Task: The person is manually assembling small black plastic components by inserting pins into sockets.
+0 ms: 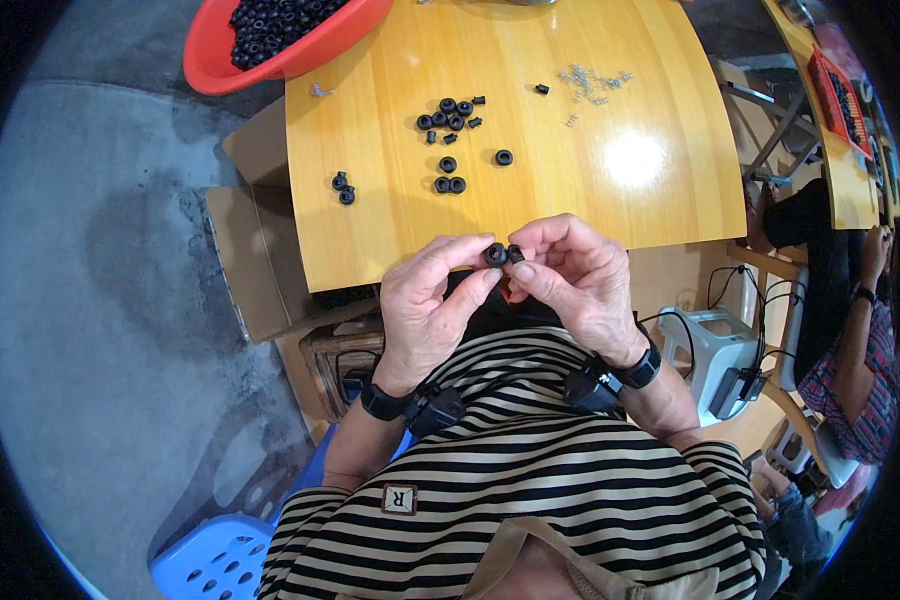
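Observation:
My left hand (440, 300) pinches a black ring-shaped part (495, 255) between thumb and forefinger, its hole facing up. Close against it, my right hand (575, 285) grips a smaller black piece (515, 254) by thumb and fingertips. Both hands are just off the table's near edge, above my lap. Beyond them on the yellow wooden table (370, 230) lies a loose cluster of black ring parts (450, 115), with a few more nearer to me. A small scatter of thin silvery springs (595, 82) rests at the far right, beside one lone black piece (541, 89).
A red basin (210, 70) heaped with black parts stands at the far left. Cardboard boxes (245, 250) sit left of the table, near a blue plastic stool (210, 560). To the right are a pale stool (715, 350) with cables, and another person (855, 380) at a second table.

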Action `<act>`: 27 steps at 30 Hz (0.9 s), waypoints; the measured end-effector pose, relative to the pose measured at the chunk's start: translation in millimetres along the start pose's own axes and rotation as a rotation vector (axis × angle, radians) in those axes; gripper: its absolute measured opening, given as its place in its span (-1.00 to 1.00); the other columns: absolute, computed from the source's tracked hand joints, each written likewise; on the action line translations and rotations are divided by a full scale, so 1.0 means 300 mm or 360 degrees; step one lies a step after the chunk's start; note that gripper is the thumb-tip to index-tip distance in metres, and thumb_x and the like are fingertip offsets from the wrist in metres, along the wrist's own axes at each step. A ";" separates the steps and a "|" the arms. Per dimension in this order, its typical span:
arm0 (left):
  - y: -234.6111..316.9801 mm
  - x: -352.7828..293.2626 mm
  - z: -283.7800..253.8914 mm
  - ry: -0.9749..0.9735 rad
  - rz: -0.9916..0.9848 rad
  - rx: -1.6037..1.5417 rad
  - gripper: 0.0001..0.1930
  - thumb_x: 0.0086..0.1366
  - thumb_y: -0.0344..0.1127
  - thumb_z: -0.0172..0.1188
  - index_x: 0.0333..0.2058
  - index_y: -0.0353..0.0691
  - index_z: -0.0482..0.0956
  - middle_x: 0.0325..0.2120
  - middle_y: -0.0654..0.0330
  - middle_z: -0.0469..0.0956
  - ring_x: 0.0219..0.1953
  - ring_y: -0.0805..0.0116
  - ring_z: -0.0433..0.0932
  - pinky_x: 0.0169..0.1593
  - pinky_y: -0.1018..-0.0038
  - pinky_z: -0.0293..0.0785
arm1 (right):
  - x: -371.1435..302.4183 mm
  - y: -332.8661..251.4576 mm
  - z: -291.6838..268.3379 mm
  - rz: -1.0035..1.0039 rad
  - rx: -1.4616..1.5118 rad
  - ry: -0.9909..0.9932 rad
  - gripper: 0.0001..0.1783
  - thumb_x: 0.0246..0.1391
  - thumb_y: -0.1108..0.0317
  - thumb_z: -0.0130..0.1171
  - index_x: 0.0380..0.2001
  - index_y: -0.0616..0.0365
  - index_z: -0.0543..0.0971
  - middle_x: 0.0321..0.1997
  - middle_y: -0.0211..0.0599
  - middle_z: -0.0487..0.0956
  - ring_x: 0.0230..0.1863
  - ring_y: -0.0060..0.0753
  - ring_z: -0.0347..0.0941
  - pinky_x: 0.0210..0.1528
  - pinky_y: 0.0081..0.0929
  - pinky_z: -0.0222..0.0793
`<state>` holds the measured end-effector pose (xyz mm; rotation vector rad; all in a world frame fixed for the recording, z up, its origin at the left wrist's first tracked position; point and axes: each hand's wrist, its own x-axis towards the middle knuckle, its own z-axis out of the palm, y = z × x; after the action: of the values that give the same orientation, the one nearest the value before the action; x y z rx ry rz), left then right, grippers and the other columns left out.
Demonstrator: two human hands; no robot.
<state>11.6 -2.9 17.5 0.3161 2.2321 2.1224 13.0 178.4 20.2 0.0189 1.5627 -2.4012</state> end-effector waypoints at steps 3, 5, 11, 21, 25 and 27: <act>0.003 0.004 -0.005 -0.0028 0.0014 0.0004 -0.65 0.11 -0.68 0.28 -0.08 -0.44 0.57 -0.22 0.05 0.59 -0.19 0.33 0.58 -0.06 0.47 0.50 | 0.001 0.002 -0.007 -0.0053 -0.0011 -0.0072 -0.73 0.14 0.57 0.20 -0.06 0.26 0.54 -0.30 -0.44 0.55 -0.33 -0.69 0.49 -0.26 -0.68 0.51; 0.006 0.006 -0.007 -0.0054 0.0067 0.0071 -0.65 0.11 -0.68 0.29 -0.08 -0.43 0.57 -0.22 0.06 0.59 -0.20 0.34 0.58 -0.07 0.47 0.50 | -0.002 -0.009 -0.001 -0.0039 -0.0015 -0.0076 -0.74 0.14 0.57 0.20 -0.07 0.26 0.55 -0.31 -0.44 0.55 -0.32 -0.69 0.48 -0.26 -0.69 0.50; -0.002 0.012 -0.002 0.0009 0.0180 0.0081 -0.66 0.07 -0.60 0.35 -0.12 -0.33 0.61 -0.33 0.10 0.63 -0.30 0.36 0.62 -0.21 0.53 0.53 | 0.005 -0.002 -0.010 -0.0162 -0.0196 -0.0106 -0.79 0.14 0.58 0.20 -0.13 0.24 0.59 -0.29 -0.42 0.56 -0.32 -0.67 0.49 -0.26 -0.70 0.48; 0.000 0.009 0.004 -0.0010 0.0157 -0.0105 -0.63 0.07 -0.63 0.34 -0.10 -0.31 0.61 -0.26 0.08 0.61 -0.25 0.36 0.59 -0.16 0.53 0.52 | 0.001 -0.009 -0.024 -0.0103 -0.0097 -0.0109 -0.80 0.09 0.61 0.22 -0.17 0.32 0.58 -0.25 -0.23 0.55 -0.34 -0.51 0.55 -0.29 -0.60 0.56; -0.002 0.012 0.002 -0.0024 0.0195 -0.0058 -0.63 0.06 -0.64 0.34 -0.11 -0.32 0.61 -0.26 0.07 0.61 -0.26 0.36 0.59 -0.16 0.52 0.53 | 0.002 -0.006 -0.021 -0.0197 -0.0172 -0.0098 -0.80 0.08 0.61 0.23 -0.18 0.32 0.58 -0.26 -0.23 0.56 -0.33 -0.50 0.55 -0.27 -0.59 0.55; 0.004 0.009 0.012 0.0009 0.0144 -0.0138 -0.64 0.06 -0.63 0.35 -0.11 -0.32 0.61 -0.27 0.07 0.62 -0.27 0.36 0.60 -0.18 0.52 0.53 | 0.003 -0.007 -0.020 -0.0325 -0.0248 -0.0096 -0.81 0.07 0.63 0.24 -0.20 0.31 0.60 -0.26 -0.22 0.56 -0.32 -0.50 0.54 -0.25 -0.59 0.53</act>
<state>9.7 1.1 18.8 0.4146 2.1603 2.2594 10.9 184.4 19.5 -0.2537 1.7961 -2.3936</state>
